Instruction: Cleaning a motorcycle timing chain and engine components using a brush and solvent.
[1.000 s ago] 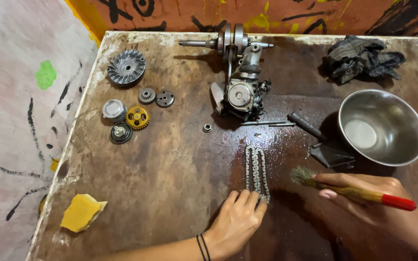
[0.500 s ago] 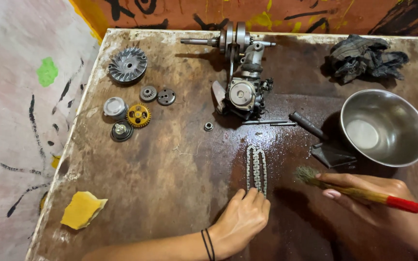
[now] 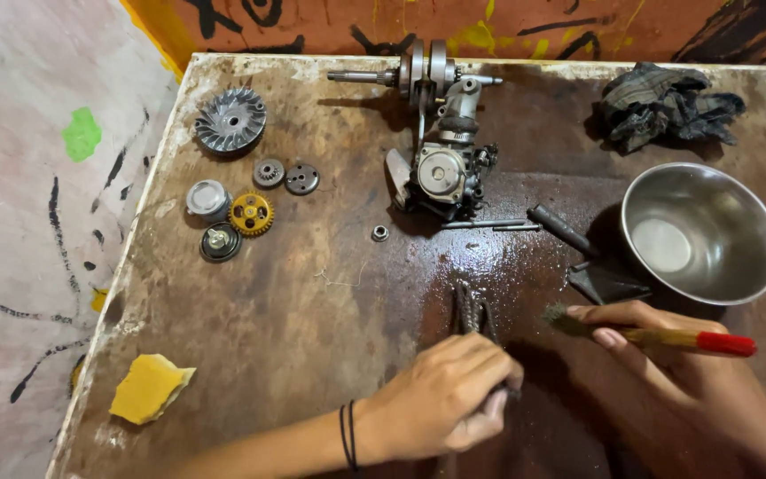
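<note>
Left hand (image 3: 441, 399): pressing down on the near end of the chain (image 3: 470, 310), fingers curled over it.
Chain: lying on the wet brown table (image 3: 312, 302), centre-near.
Right hand (image 3: 667, 355): pinching a red-handled brush (image 3: 649, 335), bristles pointing left, just beside the chain.
Far right: steel bowl (image 3: 702, 232), dark rag (image 3: 667, 102).
Far centre: carburettor (image 3: 441, 173), crankshaft (image 3: 418, 75).
Left: gears (image 3: 250, 213), yellow sponge (image 3: 148, 386).
</note>
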